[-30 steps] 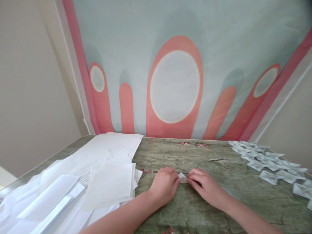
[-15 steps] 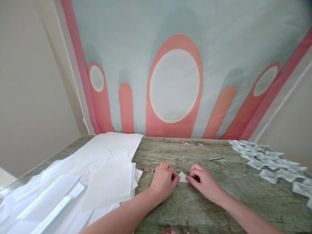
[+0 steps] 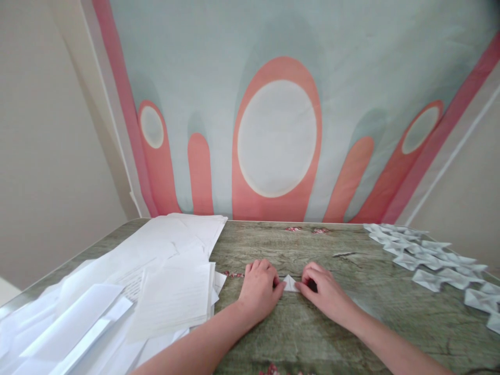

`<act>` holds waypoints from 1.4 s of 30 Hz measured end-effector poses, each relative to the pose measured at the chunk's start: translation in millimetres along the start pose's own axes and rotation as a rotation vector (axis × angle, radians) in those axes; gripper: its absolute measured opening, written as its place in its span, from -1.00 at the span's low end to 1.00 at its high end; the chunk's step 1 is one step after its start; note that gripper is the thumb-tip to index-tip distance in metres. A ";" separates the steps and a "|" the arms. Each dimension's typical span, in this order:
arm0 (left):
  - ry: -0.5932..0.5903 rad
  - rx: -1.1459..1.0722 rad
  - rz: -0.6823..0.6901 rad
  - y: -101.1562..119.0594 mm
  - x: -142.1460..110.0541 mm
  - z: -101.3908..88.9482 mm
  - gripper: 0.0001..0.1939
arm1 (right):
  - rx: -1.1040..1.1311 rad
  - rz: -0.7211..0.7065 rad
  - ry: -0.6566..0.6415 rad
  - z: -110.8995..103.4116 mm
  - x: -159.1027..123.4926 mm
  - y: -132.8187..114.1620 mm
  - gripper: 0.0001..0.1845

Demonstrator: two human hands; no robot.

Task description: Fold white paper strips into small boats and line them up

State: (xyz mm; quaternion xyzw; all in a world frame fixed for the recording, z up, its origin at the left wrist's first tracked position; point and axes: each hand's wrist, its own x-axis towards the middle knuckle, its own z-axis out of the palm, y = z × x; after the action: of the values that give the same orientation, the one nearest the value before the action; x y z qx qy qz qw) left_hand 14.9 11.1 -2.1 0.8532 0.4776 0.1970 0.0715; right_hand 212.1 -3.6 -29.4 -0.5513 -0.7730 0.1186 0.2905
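A small white folded paper triangle [image 3: 290, 284] lies on the wood-patterned table between my two hands, its point facing away from me. My left hand [image 3: 261, 288] is closed, thumb and fingertips at the triangle's left corner. On the opposite corner, my right hand [image 3: 321, 287] has its thumb and curled forefinger pinching or pressing the paper. The fingertips partly cover both corners. Both forearms rest low over the table.
Loose white paper sheets [image 3: 172, 302], some with printed lines, spread over the left side. Rows of folded white paper pieces [image 3: 441, 260] stand on the right. A patterned cloth or panel [image 3: 219, 67] rises behind the table's far edge [image 3: 265, 222].
The view has shifted very slightly, moving everything a little left. My hands keep nearly the same pose at the triangle's corners.
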 end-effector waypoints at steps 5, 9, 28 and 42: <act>-0.004 0.032 0.003 0.6 0.1 -0.3 -0.83 | -0.027 -0.005 0.007 -2.8 1.1 -2.0 -0.81; 0.005 0.034 0.010 0.9 0.6 -0.7 -0.84 | -0.027 0.023 -0.007 -3.9 3.2 -3.6 -0.81; -0.168 0.235 0.239 35.2 -27.2 -0.3 -0.68 | -0.018 0.061 -0.063 -6.1 5.7 -3.9 -0.82; -0.271 0.323 0.140 44.7 -38.7 1.3 -0.29 | -0.032 0.065 -0.032 -4.3 3.2 -3.7 -0.75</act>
State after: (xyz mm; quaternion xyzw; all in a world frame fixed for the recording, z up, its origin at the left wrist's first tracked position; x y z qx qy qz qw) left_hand 32.6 -45.3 0.2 0.9034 0.4285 0.0057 -0.0165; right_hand 210.9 -2.6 -23.0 -0.5788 -0.7611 0.1241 0.2654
